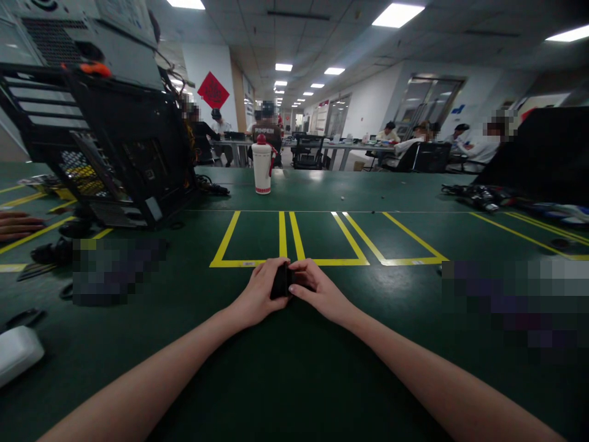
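Between my two hands, low over the green table (294,356), is a small black object (281,281); its kind does not show clearly. My left hand (262,285) wraps round its left side, thumb below and fingers over the top. From the right, my right hand (315,285) has its fingers curled with thumb and fingertips against the object's right edge. Part of the black object is covered by the fingers. Just beyond the hands, yellow tape (285,235) marks out boxes on the tabletop.
A white bottle with a red lid (262,167) stands farther back. To the left is an open black computer case (124,141) with cables. A white rounded object (18,353) lies near left. Another person's hand (18,226) rests at far left. Cables (478,196) lie at right.
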Motion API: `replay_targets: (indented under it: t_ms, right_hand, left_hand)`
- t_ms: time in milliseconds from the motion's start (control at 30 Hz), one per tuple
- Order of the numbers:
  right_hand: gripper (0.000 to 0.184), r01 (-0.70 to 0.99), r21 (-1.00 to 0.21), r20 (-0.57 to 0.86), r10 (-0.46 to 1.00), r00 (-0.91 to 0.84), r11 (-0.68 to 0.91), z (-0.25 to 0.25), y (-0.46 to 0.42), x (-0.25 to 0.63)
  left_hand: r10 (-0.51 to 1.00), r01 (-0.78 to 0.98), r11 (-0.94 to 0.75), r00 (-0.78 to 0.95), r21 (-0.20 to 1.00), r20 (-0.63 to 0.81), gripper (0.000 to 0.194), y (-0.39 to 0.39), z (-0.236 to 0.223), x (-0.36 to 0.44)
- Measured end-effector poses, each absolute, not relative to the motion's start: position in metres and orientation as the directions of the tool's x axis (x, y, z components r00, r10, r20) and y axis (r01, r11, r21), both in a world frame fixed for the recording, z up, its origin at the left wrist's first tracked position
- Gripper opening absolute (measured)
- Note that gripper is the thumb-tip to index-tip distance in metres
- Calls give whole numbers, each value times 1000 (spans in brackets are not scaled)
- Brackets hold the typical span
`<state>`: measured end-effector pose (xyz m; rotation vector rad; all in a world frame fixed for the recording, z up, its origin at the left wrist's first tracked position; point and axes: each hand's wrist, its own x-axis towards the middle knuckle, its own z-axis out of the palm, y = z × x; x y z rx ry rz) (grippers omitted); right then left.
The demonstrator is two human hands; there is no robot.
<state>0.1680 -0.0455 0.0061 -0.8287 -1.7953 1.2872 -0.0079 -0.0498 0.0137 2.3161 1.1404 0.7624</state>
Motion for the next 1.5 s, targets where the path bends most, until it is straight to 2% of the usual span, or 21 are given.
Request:
replay_targets:
  t_ms: [300, 500, 833, 1067, 1267, 1367, 1500]
  right_hand:
    - [35, 89, -953, 205, 834, -512, 288, 7, -46, 170]
    - [23, 17, -968, 208, 843, -496, 249, 4, -43, 169]
    - [34, 42, -966, 199, 836, -511, 256, 5, -43, 171]
    - [25, 50, -950, 243, 833, -497, 307, 4, -44, 172]
    - [36, 19, -965, 217, 836, -504, 262, 8, -45, 171]
    - [34, 12, -973, 192, 836, -515, 231, 6, -44, 172]
    - [33, 22, -964, 220, 839, -498, 265, 4, -44, 173]
  left_hand:
    - [815, 572, -561, 510, 598, 275, 57, -51, 15, -9]
    - [801, 563, -593, 482, 575, 355, 57, -47, 6, -7]
    - [815, 570, -562, 506, 599, 283, 57, -50, 13, -8]
    - [809, 564, -572, 505, 596, 299, 55, -50, 14, -7]
    - [817, 575, -561, 497, 596, 291, 55, -50, 14, -7]
    - [818, 576, -562, 493, 593, 296, 55, -50, 13, -6]
    - [815, 573, -572, 479, 588, 326, 58, -49, 10, -5]
